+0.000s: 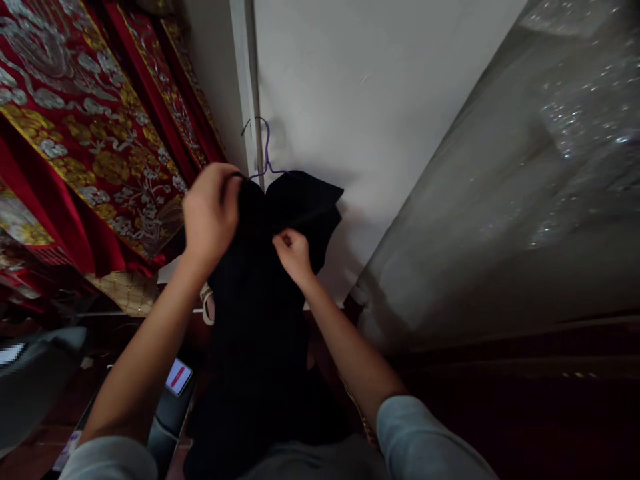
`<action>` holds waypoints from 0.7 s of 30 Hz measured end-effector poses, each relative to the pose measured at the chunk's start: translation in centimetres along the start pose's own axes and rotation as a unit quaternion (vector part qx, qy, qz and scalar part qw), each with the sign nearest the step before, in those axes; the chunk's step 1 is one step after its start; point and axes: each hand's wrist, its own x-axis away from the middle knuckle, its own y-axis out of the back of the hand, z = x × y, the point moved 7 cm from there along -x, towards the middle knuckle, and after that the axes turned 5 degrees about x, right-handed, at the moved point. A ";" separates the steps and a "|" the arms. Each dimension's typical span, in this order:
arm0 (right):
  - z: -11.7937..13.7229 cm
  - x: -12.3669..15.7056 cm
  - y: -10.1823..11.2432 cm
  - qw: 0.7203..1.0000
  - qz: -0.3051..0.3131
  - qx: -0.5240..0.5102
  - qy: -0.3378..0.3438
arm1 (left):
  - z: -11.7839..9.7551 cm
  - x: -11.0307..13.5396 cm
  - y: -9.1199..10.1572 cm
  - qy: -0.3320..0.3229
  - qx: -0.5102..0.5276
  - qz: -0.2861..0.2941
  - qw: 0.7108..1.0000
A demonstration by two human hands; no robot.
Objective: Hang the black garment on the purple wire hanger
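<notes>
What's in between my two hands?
In the head view, the black garment fills the stretch between your left hand and right hand, below the purple hanger.

— Kind of place?
— Room for clothing; shop or workshop, not determinable.
— Listed as evidence?
— Red textiles (103, 127), embroidered in gold and silver, hung in layers at left. Beige-gold cloth (127, 292) just below. Black garment (260, 300) on a purple hanger (268, 160), against a white panel (390, 80). Large grey, glinting sheet (500, 200) at right, material unclear.
</notes>
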 end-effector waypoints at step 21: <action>1.0 11.5 6.8 0.998 0.063 0.002 -0.008 | 13.5 9.6 1.4 0.149 0.088 0.125 0.977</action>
